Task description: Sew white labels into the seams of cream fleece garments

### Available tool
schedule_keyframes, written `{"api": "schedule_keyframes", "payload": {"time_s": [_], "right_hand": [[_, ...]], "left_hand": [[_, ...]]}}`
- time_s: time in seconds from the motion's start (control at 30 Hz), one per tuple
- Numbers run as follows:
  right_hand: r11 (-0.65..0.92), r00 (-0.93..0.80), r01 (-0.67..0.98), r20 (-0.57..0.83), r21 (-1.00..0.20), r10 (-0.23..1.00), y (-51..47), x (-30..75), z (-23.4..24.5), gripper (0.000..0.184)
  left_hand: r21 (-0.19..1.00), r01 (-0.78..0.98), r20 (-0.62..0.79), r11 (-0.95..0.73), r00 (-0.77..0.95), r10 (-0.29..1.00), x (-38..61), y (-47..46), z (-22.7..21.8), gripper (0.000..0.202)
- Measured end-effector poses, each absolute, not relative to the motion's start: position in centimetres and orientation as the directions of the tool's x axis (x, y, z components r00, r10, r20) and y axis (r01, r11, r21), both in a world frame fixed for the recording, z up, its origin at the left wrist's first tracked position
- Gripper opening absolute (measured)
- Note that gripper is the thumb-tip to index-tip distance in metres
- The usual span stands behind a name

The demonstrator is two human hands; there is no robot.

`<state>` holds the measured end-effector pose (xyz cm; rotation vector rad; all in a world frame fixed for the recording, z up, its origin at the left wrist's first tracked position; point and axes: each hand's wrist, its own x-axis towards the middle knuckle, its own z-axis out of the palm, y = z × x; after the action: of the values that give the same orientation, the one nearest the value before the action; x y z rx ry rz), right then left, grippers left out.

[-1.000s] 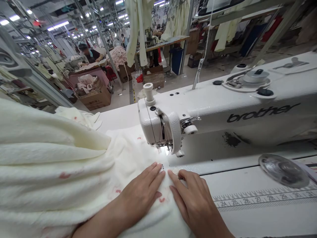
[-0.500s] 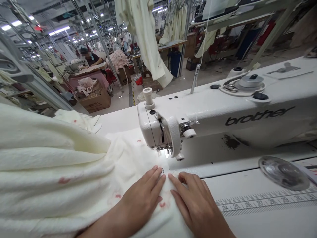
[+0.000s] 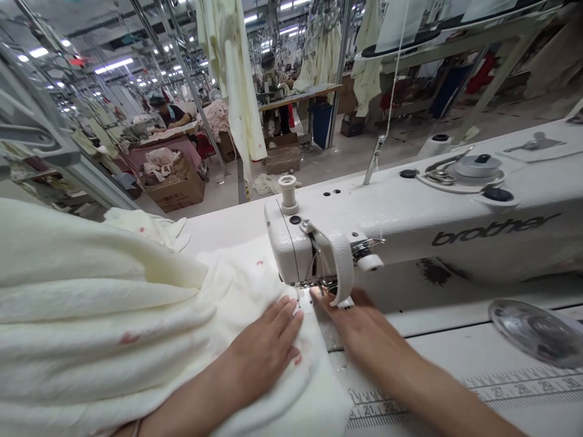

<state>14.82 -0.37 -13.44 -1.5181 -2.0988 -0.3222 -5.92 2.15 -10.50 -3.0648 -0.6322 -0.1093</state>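
Note:
Cream fabric with small red printed marks lies in folds across the left of the sewing machine bed and under the machine's needle area. My left hand rests flat on it, fingers stretched forward just short of the presser foot. Beside the needle, my right hand reaches in at the fabric's right edge, under the white sewing machine head. The head's guard hides part of its fingers and the hand is blurred, so I cannot make out whether it grips anything. The needle area is lit.
A printed ruler scale runs along the table front, and a clear round disc lies at right. A thread runs up from the thread post. Beyond are hanging cream garments, a cardboard box and a seated person.
My right hand has moved forward from the fabric to beside the needle, under the machine head. My left hand stays flat on the cloth. The view has shifted slightly.

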Motion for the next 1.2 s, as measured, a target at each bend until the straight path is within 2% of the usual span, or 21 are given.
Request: {"api": "schedule_keyframes", "payload": {"time_s": [0.13, 0.4, 0.8, 1.0, 1.2], "right_hand": [[0.361, -0.294, 0.933, 0.543, -0.018, 0.787, -3.7, 13.4, -14.7, 0.051], [0.305, -0.191, 0.941, 0.516, -0.145, 0.835, -3.2, 12.6, -15.6, 0.043], [0.308, -0.207, 0.943, 0.510, -0.123, 0.835, -3.4, 12.6, -15.5, 0.049], [0.290, -0.199, 0.951, 0.506, -0.107, 0.839, -3.4, 12.8, -15.5, 0.055], [0.294, -0.189, 0.945, 0.500, -0.141, 0.845, -3.9, 13.2, -15.4, 0.060]], "left_hand": [[0.009, 0.396, 0.046, -0.918, 0.917, 0.396, -6.0, 2.3, -10.2, 0.041], [0.023, 0.415, 0.028, -0.909, 0.909, 0.416, -6.2, 2.7, -10.1, 0.041], [0.118, 0.434, 0.067, -0.893, 0.894, 0.443, -6.2, 3.0, -10.1, 0.038], [0.162, 0.439, 0.032, -0.884, 0.893, 0.449, -6.4, 3.7, -10.0, 0.036], [0.184, 0.497, -0.015, -0.848, 0.864, 0.504, -6.2, 4.9, -10.1, 0.028]]}}
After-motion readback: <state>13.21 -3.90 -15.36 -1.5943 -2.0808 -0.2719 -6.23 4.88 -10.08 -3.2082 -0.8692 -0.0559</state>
